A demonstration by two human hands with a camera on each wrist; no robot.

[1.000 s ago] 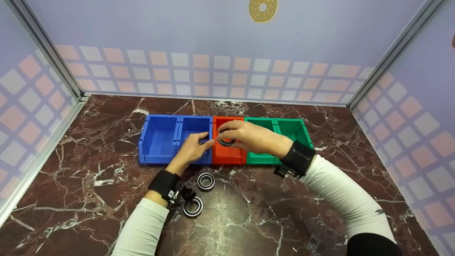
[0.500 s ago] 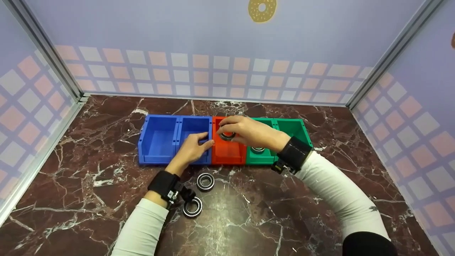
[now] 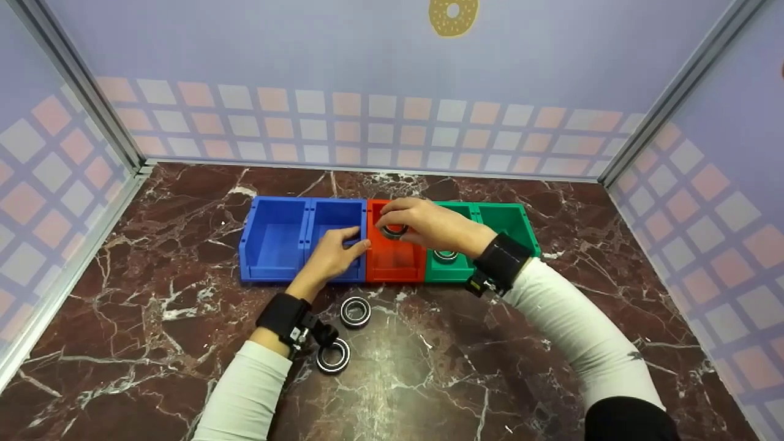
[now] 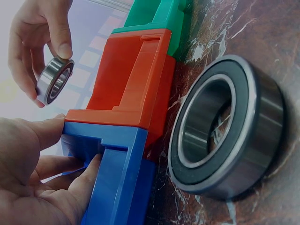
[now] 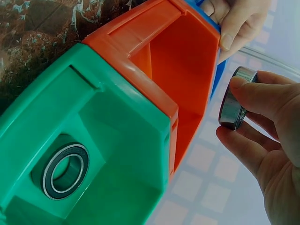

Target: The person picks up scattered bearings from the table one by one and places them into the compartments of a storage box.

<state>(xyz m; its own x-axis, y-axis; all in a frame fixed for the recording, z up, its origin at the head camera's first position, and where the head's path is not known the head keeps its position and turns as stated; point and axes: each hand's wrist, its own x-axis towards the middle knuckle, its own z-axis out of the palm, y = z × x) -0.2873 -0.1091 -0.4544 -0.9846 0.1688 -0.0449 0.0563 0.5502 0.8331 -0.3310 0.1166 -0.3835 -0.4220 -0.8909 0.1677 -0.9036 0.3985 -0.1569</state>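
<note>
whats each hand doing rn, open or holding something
Left hand: holding the edge of the blue bin beside the red bin.
Right hand: holding a bearing.

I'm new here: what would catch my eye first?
Probably the colours: two blue bins, a red bin and two green bins, left to right in one row. Next, the ring the right hand pinches above the red bin, while the left hand grips the blue bin beside it. Then the other rings: one in the green bin beside the red, two on the table in front.
</note>
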